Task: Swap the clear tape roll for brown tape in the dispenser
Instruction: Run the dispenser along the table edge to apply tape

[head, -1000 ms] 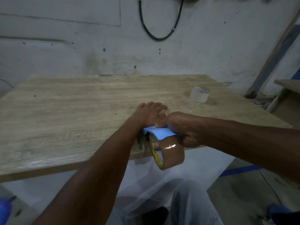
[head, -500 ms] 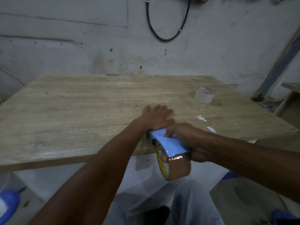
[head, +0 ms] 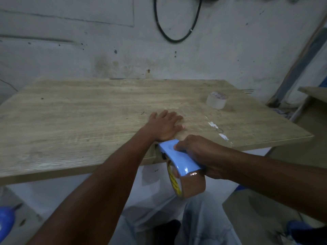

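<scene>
My right hand grips the blue tape dispenser at the table's front edge. A brown tape roll with a yellow inner core sits in the dispenser and hangs below the edge. The dispenser's front end touches the table edge beside my left wrist. My left hand lies flat, palm down, on the wooden table with its fingers spread. The clear tape roll stands alone at the table's far right.
Small white scraps lie on the table to the right of my hands. A black cable loops on the grey wall. A blue object lies on the floor at the lower left. Another wooden surface stands at the right.
The dispenser with the brown roll has dropped lower and to the right along the table edge. My left hand has stayed flat on the table. The camera has shifted slightly.
</scene>
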`<move>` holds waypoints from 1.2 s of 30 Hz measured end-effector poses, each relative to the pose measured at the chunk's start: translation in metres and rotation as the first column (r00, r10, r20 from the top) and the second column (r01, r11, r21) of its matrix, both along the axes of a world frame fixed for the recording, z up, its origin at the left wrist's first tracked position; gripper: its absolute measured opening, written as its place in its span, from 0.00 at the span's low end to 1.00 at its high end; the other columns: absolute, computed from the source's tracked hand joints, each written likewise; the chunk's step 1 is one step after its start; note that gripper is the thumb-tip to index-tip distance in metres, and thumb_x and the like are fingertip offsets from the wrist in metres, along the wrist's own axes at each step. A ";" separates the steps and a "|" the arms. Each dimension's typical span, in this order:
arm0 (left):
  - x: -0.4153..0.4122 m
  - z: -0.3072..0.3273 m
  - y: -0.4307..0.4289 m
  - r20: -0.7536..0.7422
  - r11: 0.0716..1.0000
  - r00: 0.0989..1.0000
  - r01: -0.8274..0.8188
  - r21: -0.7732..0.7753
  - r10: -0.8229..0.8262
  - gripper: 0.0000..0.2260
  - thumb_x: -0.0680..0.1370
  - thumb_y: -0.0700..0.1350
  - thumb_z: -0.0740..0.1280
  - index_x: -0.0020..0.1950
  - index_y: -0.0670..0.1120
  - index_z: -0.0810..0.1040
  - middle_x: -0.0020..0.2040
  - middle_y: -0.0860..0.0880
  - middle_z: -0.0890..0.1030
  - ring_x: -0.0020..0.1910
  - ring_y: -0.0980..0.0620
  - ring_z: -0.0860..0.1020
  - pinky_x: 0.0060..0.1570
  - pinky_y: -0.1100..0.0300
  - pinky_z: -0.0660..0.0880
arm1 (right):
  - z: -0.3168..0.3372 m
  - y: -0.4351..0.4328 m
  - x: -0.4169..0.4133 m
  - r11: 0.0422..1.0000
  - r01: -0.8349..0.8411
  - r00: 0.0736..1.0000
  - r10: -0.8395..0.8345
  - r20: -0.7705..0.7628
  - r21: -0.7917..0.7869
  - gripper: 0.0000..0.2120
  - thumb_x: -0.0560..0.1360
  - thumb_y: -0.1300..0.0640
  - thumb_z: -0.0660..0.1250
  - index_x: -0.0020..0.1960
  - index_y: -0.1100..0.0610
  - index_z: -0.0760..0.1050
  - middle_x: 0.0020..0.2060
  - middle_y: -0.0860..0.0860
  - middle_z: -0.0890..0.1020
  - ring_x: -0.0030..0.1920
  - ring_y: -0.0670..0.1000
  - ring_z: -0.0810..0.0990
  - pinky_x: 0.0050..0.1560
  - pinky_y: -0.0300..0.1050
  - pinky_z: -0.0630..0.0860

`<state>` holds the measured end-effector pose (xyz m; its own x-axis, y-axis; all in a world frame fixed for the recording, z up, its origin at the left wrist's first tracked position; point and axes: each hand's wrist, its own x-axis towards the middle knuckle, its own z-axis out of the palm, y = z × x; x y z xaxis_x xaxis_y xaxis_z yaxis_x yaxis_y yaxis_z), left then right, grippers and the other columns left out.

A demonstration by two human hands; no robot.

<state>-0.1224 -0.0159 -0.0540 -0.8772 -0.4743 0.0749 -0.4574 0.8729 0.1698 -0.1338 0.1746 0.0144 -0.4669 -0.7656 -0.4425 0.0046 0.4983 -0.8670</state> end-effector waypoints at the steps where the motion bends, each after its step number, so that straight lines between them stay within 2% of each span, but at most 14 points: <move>1: 0.000 0.000 0.000 0.002 1.000 1.000 0.001 0.006 -0.001 0.27 0.82 0.65 0.48 0.80 0.58 0.57 0.82 0.52 0.56 0.81 0.47 0.50 0.75 0.37 0.47 | 0.000 0.002 0.002 1.000 -0.001 1.000 0.001 -0.026 -0.001 0.14 0.77 0.61 0.66 0.59 0.69 0.72 0.41 0.65 0.81 0.33 0.59 0.82 0.41 0.56 0.82; 4: 0.002 0.002 0.002 -0.010 1.000 1.000 -0.011 0.006 0.011 0.26 0.82 0.65 0.49 0.79 0.59 0.59 0.82 0.51 0.57 0.81 0.46 0.51 0.75 0.35 0.46 | -0.006 0.008 0.006 1.000 0.005 1.000 -0.005 -0.016 -0.027 0.17 0.76 0.61 0.67 0.61 0.70 0.70 0.44 0.66 0.80 0.32 0.58 0.82 0.37 0.53 0.82; 6: 0.004 0.003 0.005 -0.040 1.000 0.999 -0.020 0.000 0.020 0.26 0.82 0.65 0.50 0.78 0.58 0.61 0.81 0.51 0.58 0.81 0.46 0.51 0.75 0.34 0.45 | -0.008 0.014 0.008 1.000 0.006 1.000 -0.007 -0.025 -0.027 0.12 0.77 0.61 0.66 0.57 0.66 0.70 0.44 0.63 0.80 0.34 0.55 0.82 0.35 0.48 0.81; 10: 0.007 0.002 0.017 -0.001 0.999 1.000 -0.007 0.049 0.007 0.30 0.82 0.65 0.51 0.80 0.53 0.58 0.82 0.49 0.55 0.81 0.48 0.50 0.76 0.38 0.44 | -0.007 0.021 0.012 0.999 0.031 0.999 -0.032 -0.037 -0.020 0.05 0.78 0.61 0.65 0.47 0.58 0.69 0.43 0.58 0.78 0.39 0.55 0.80 0.43 0.51 0.79; 14: 0.007 0.000 0.018 0.065 0.996 0.997 -0.043 0.080 0.038 0.34 0.80 0.68 0.50 0.82 0.54 0.52 0.83 0.49 0.49 0.82 0.48 0.46 0.76 0.39 0.40 | -0.004 0.017 0.006 0.997 0.048 0.997 -0.051 0.062 0.052 0.04 0.75 0.63 0.64 0.48 0.63 0.75 0.39 0.60 0.81 0.38 0.58 0.80 0.47 0.54 0.79; 16: 0.005 -0.001 0.019 0.080 0.997 0.996 -0.050 0.053 0.046 0.34 0.80 0.68 0.50 0.82 0.54 0.51 0.83 0.50 0.49 0.82 0.48 0.46 0.76 0.39 0.41 | -0.004 0.015 0.005 0.997 0.056 0.994 -0.061 0.087 0.060 0.05 0.76 0.62 0.64 0.48 0.64 0.77 0.37 0.60 0.82 0.35 0.57 0.80 0.44 0.52 0.79; 18: 0.005 -0.001 0.019 0.093 0.998 0.994 -0.053 0.037 0.049 0.33 0.80 0.68 0.50 0.82 0.54 0.50 0.83 0.50 0.49 0.82 0.48 0.46 0.76 0.38 0.42 | -0.008 0.010 0.006 0.998 0.050 0.997 -0.052 0.057 0.023 0.09 0.78 0.59 0.66 0.54 0.64 0.77 0.44 0.61 0.83 0.38 0.56 0.82 0.44 0.50 0.79; 20: 0.005 -0.001 0.019 0.104 0.999 0.994 -0.044 0.023 0.041 0.33 0.80 0.67 0.49 0.82 0.54 0.50 0.83 0.50 0.49 0.82 0.48 0.46 0.76 0.39 0.43 | -0.017 0.007 0.004 0.998 0.045 0.999 -0.045 0.005 -0.047 0.15 0.78 0.57 0.67 0.62 0.63 0.73 0.50 0.61 0.82 0.41 0.54 0.82 0.39 0.45 0.80; 22: 0.007 0.000 0.019 0.090 0.999 0.995 -0.039 0.016 0.037 0.33 0.81 0.67 0.49 0.82 0.54 0.50 0.83 0.50 0.49 0.82 0.47 0.46 0.76 0.39 0.44 | -0.020 0.005 0.004 0.996 0.022 0.999 -0.025 -0.035 -0.087 0.11 0.79 0.59 0.66 0.59 0.62 0.72 0.44 0.59 0.82 0.36 0.51 0.82 0.32 0.41 0.78; 24: 0.009 0.002 0.021 0.084 1.000 0.996 -0.030 0.008 0.030 0.32 0.81 0.67 0.48 0.82 0.54 0.50 0.83 0.49 0.49 0.82 0.47 0.46 0.76 0.39 0.44 | -0.021 0.009 0.004 0.997 0.013 0.997 -0.018 -0.068 -0.077 0.07 0.79 0.59 0.66 0.53 0.61 0.73 0.40 0.57 0.81 0.33 0.50 0.81 0.32 0.40 0.78; 26: 0.011 0.002 0.024 0.083 1.000 0.996 -0.023 -0.007 0.023 0.32 0.81 0.67 0.48 0.82 0.54 0.50 0.83 0.49 0.49 0.82 0.47 0.47 0.76 0.39 0.45 | -0.020 0.016 0.005 0.998 -0.002 0.995 -0.004 -0.100 -0.057 0.07 0.79 0.58 0.67 0.51 0.62 0.73 0.40 0.57 0.81 0.33 0.50 0.80 0.33 0.40 0.79; 31: 0.013 0.004 0.025 0.080 0.999 0.996 -0.035 0.019 0.033 0.33 0.81 0.68 0.46 0.82 0.54 0.50 0.83 0.50 0.49 0.82 0.47 0.45 0.76 0.37 0.42 | -0.022 0.027 0.009 0.999 0.018 0.990 -0.023 -0.141 -0.035 0.07 0.80 0.58 0.66 0.44 0.57 0.71 0.37 0.53 0.78 0.33 0.46 0.78 0.25 0.35 0.73; 33: 0.012 0.005 0.029 0.086 0.997 0.995 -0.063 0.034 0.059 0.33 0.81 0.67 0.47 0.82 0.53 0.50 0.83 0.49 0.47 0.82 0.46 0.44 0.75 0.36 0.41 | -0.024 0.026 0.010 0.999 0.021 0.991 -0.027 -0.130 -0.042 0.06 0.79 0.57 0.66 0.47 0.59 0.72 0.39 0.54 0.79 0.34 0.47 0.79 0.30 0.38 0.74; 36: 0.011 0.002 0.038 0.103 0.995 0.992 -0.083 0.047 0.078 0.35 0.80 0.68 0.47 0.83 0.51 0.48 0.83 0.50 0.45 0.81 0.47 0.42 0.75 0.36 0.39 | -0.030 0.021 0.010 0.999 0.015 0.994 -0.021 -0.109 -0.052 0.12 0.79 0.57 0.66 0.57 0.65 0.76 0.45 0.58 0.83 0.38 0.52 0.83 0.35 0.42 0.79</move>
<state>-0.1112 0.0225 -0.0518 -0.8378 -0.5446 -0.0384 -0.5429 0.8238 0.1629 -0.1233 0.1959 -0.0155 -0.5242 -0.7769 -0.3486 -0.0827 0.4539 -0.8872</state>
